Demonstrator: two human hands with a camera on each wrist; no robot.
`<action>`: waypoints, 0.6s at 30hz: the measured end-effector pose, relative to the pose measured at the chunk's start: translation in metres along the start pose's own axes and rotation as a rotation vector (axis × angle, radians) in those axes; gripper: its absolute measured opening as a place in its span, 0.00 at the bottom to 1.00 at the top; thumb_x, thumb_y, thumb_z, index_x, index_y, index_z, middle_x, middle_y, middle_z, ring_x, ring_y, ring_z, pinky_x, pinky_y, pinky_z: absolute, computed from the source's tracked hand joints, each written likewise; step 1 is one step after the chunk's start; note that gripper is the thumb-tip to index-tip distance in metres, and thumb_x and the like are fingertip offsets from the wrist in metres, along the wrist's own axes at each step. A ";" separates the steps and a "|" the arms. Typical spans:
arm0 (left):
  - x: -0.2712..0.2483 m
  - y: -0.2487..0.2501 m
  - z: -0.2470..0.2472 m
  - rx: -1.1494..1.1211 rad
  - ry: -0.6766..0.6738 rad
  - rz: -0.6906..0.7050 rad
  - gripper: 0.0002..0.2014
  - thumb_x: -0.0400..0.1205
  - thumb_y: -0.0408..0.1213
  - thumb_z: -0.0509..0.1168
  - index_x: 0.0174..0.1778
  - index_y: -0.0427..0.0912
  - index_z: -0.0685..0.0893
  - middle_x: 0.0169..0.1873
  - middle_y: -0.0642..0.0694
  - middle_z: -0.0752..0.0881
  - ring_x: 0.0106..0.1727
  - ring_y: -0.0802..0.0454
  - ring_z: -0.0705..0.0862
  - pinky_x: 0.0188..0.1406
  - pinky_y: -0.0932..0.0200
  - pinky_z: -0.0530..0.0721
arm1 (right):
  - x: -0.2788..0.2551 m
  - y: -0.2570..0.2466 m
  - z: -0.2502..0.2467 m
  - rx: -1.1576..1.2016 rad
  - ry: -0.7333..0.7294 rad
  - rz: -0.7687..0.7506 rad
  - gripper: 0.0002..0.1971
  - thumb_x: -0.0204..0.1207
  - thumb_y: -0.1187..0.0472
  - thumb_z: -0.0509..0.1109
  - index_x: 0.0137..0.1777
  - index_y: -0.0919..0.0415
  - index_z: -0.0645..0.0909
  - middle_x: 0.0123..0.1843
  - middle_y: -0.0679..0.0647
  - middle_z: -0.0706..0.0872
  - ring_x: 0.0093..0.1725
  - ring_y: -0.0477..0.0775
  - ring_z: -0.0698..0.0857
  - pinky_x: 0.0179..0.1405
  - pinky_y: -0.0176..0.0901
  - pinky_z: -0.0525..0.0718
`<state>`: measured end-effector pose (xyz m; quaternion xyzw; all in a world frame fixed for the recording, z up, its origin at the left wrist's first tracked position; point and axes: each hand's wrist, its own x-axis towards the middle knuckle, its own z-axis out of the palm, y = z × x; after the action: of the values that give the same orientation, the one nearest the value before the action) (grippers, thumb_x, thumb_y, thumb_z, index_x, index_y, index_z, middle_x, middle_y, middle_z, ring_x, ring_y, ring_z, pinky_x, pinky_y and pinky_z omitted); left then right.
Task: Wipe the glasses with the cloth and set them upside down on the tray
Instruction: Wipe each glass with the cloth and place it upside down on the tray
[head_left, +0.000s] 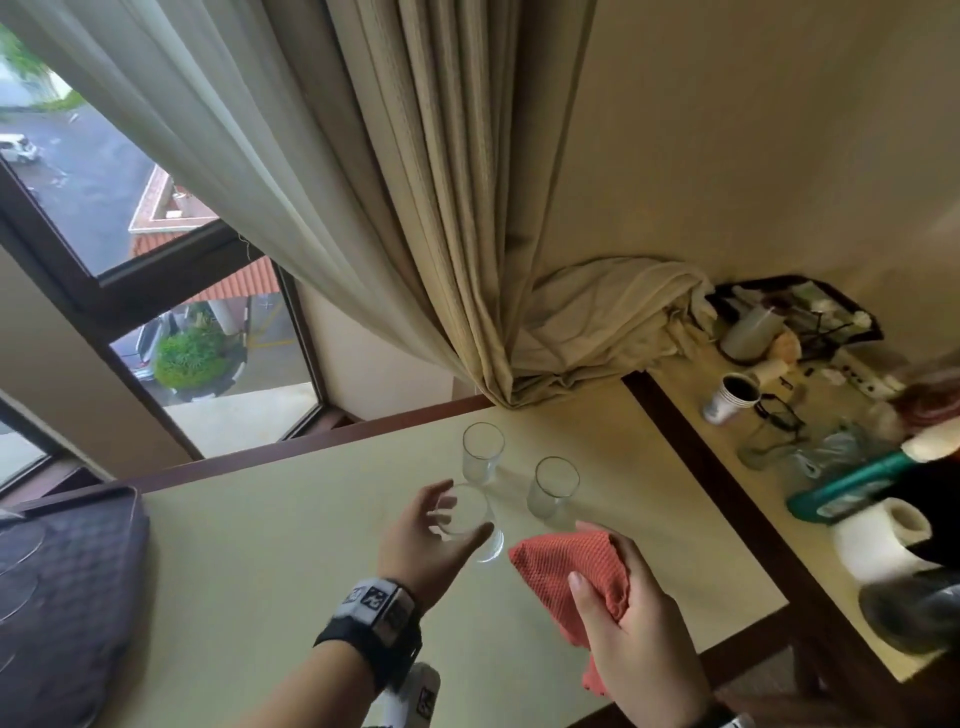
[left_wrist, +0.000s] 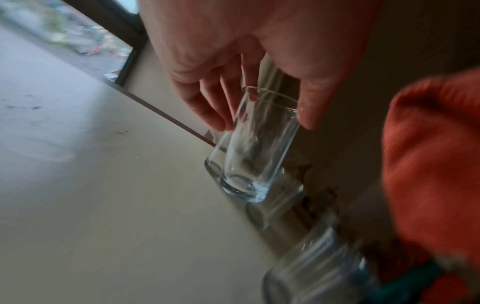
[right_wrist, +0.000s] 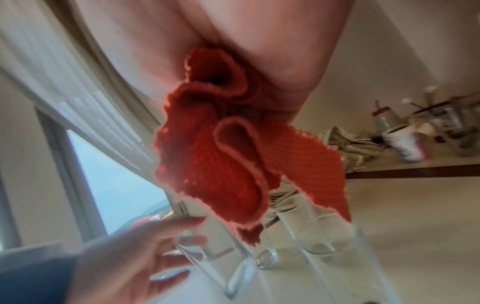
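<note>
Near the far edge of the surface (head_left: 311, 545), three upright glasses stand close together as the left hand (head_left: 423, 538) reaches with its grip spread around the nearest glass (head_left: 470, 519), not yet closed on it. Beside it, the right hand (head_left: 631, 623) clutches the bunched orange cloth (head_left: 566, 571). Judged from this, the pick-up step is in hand; closing, lifting and wiping come next, the tray (head_left: 67, 571) waiting at the left edge.

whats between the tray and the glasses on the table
Only bare tabletop, as the head view shows. The tray sits at the table's left edge, the three glasses stand well to its right.
</note>
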<state>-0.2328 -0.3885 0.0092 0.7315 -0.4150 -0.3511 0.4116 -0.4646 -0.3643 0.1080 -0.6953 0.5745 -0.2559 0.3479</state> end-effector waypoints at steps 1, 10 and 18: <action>-0.005 0.005 -0.015 -0.131 0.051 -0.030 0.40 0.69 0.56 0.87 0.76 0.54 0.82 0.57 0.59 0.92 0.57 0.61 0.90 0.57 0.57 0.90 | 0.003 -0.005 0.004 0.002 -0.007 -0.005 0.22 0.82 0.53 0.71 0.68 0.27 0.71 0.47 0.31 0.89 0.42 0.30 0.89 0.33 0.24 0.85; -0.049 0.079 -0.161 -0.982 0.220 -0.088 0.26 0.74 0.57 0.81 0.61 0.43 0.93 0.64 0.46 0.93 0.67 0.50 0.86 0.68 0.48 0.79 | 0.036 -0.135 0.057 0.161 0.026 -0.174 0.12 0.80 0.44 0.68 0.38 0.49 0.80 0.24 0.44 0.86 0.21 0.43 0.87 0.23 0.40 0.88; -0.074 0.146 -0.247 -0.898 0.140 0.110 0.30 0.88 0.62 0.61 0.73 0.41 0.84 0.67 0.41 0.91 0.74 0.38 0.86 0.75 0.32 0.80 | 0.035 -0.276 0.107 0.470 -0.097 -0.718 0.26 0.89 0.46 0.57 0.86 0.48 0.66 0.81 0.41 0.77 0.76 0.49 0.80 0.69 0.46 0.84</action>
<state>-0.0985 -0.2917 0.2552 0.4794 -0.2310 -0.4238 0.7330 -0.2046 -0.3516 0.2538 -0.7641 0.2053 -0.4516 0.4125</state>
